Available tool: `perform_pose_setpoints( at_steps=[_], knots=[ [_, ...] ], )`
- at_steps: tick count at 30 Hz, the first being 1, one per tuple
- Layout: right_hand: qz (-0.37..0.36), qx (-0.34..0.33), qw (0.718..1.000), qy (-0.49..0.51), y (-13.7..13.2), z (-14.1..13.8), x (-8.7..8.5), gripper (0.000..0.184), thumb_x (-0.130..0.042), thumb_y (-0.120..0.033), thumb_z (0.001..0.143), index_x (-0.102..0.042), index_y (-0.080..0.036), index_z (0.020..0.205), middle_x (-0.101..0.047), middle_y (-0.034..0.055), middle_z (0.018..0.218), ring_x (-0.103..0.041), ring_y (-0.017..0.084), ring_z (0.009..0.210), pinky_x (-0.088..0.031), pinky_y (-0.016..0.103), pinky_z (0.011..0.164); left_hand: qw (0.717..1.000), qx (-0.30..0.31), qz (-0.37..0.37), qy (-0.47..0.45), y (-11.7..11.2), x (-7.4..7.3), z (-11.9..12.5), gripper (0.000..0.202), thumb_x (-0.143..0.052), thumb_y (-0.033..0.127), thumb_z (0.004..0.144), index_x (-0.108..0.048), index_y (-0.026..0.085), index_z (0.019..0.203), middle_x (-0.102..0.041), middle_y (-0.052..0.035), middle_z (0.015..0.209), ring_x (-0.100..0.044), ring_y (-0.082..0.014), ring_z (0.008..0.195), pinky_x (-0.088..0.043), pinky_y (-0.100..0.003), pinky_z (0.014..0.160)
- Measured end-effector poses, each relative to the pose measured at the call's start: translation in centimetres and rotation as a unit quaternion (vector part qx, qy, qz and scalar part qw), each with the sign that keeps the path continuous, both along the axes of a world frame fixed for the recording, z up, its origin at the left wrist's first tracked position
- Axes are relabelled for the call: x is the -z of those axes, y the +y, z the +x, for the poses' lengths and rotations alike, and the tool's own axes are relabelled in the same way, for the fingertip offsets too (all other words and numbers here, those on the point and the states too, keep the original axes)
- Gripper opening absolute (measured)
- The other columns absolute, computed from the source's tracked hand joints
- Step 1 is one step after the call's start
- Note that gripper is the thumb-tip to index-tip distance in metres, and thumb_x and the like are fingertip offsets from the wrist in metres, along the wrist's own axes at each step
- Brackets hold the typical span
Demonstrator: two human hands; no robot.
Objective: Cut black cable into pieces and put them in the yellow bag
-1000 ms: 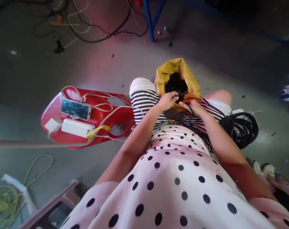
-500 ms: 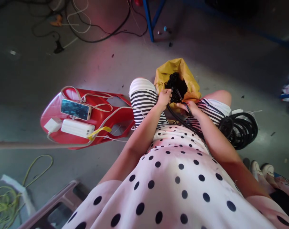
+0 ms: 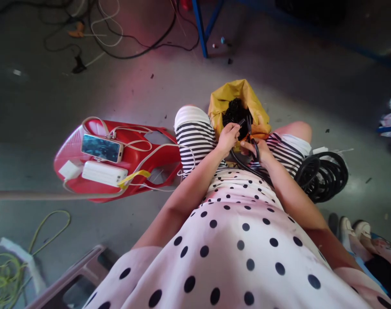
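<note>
My left hand (image 3: 228,138) is closed around a black cable (image 3: 239,161), whose end pokes out past the fingers toward the bag. From that hand the cable runs down across my lap and on toward a black coil (image 3: 339,174) beside my right leg. Scissors (image 3: 256,149) with dark handles sit in my right hand (image 3: 262,151), blades pointing away from me and looking parted. Between my knees stands an open yellow bag (image 3: 221,102) with a heap of small black pieces (image 3: 234,112) inside. Both hands are over its near rim.
On my left, a red plastic stool (image 3: 137,155) bears a phone (image 3: 102,147), a white power bank (image 3: 103,172) and a white charger (image 3: 70,170) with wires. Loose cables (image 3: 131,56) lie on the floor ahead, near a blue metal leg (image 3: 202,34). Another person's shoes (image 3: 361,229) show at right.
My left hand has shifted slightly right and nearer me, with the cable end now showing beyond its fingers. The scissor blades now show more clearly, upright over the bag.
</note>
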State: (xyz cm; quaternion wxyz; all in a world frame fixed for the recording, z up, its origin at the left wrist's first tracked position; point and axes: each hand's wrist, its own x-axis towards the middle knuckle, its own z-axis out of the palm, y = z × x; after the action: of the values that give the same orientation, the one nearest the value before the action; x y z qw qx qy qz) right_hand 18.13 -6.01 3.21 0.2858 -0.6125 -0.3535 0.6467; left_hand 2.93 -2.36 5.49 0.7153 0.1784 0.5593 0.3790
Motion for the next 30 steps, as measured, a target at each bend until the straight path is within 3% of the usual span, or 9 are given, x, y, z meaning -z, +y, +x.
perform_pose_setpoints(
  at_steps=[6, 9, 14, 18, 21, 30],
  knots=[
    [0.007, 0.012, 0.997, 0.072, -2.0, -1.6, -1.3, 0.069, -0.108, -0.055, 0.049, -0.070, -0.020, 0.095, -0.071, 0.0004, 0.078, -0.075, 0.025, 0.079, -0.064, 0.038, 0.075, 0.991, -0.131, 0.014, -0.021, 2.0, -0.3, -0.5, 0.027, -0.070, 0.047, 0.107, -0.060, 0.022, 0.103, -0.051, 0.0070, 0.069, -0.044, -0.0051, 0.049, -0.036, -0.015, 0.046],
    [0.026, 0.058, 0.996, 0.054, -3.1, -2.4, -1.5, 0.068, -0.105, -0.057, 0.050, -0.063, -0.023, 0.091, -0.067, -0.0021, 0.078, -0.073, 0.023, 0.077, -0.063, 0.037, 0.073, 0.988, -0.155, 0.013, -0.024, 2.3, -0.2, -0.5, 0.031, -0.068, 0.052, 0.108, -0.062, 0.022, 0.105, -0.058, 0.0046, 0.073, -0.053, -0.0069, 0.055, -0.045, -0.017, 0.052],
    [0.048, 0.025, 0.998, -0.037, -2.6, -1.7, -1.3, 0.064, -0.094, -0.071, 0.064, -0.059, -0.024, 0.090, -0.068, 0.0001, 0.081, -0.070, 0.021, 0.080, -0.059, 0.032, 0.072, 0.996, -0.057, 0.060, 0.034, 0.6, -0.3, -0.3, 0.034, -0.063, 0.053, 0.110, -0.062, 0.020, 0.101, -0.058, 0.0034, 0.074, -0.052, -0.0068, 0.058, -0.045, -0.018, 0.054],
    [0.055, -0.037, 0.991, -0.112, -2.0, 0.3, -1.1, 0.063, -0.092, -0.075, 0.069, -0.061, -0.024, 0.086, -0.068, 0.0009, 0.076, -0.068, 0.023, 0.077, -0.057, 0.031, 0.068, 0.982, 0.019, 0.133, 0.135, -0.1, 0.4, -1.4, 0.034, -0.066, 0.050, 0.109, -0.061, 0.021, 0.093, -0.054, 0.0032, 0.071, -0.050, -0.0088, 0.060, -0.042, -0.020, 0.055],
    [0.025, -0.074, 0.990, -0.114, -1.8, 1.1, -1.2, 0.063, -0.092, -0.077, 0.072, -0.063, -0.023, 0.085, -0.069, 0.0029, 0.073, -0.070, 0.024, 0.073, -0.055, 0.031, 0.063, 0.965, 0.058, 0.177, 0.186, 0.0, 1.0, -2.2, 0.029, -0.070, 0.045, 0.106, -0.063, 0.022, 0.091, -0.057, 0.0017, 0.072, -0.056, -0.0123, 0.069, -0.046, -0.023, 0.063],
    [-0.011, -0.089, 0.989, -0.115, -0.5, 1.0, -1.7, 0.068, -0.092, -0.082, 0.071, -0.066, -0.021, 0.086, -0.070, 0.0032, 0.069, -0.068, 0.021, 0.061, -0.052, 0.029, 0.056, 0.933, 0.124, 0.237, 0.241, 0.0, 1.3, -2.7, 0.012, -0.069, 0.021, 0.101, -0.068, 0.020, 0.089, -0.062, 0.0020, 0.073, -0.060, -0.0139, 0.075, -0.048, -0.025, 0.077]
  ],
)
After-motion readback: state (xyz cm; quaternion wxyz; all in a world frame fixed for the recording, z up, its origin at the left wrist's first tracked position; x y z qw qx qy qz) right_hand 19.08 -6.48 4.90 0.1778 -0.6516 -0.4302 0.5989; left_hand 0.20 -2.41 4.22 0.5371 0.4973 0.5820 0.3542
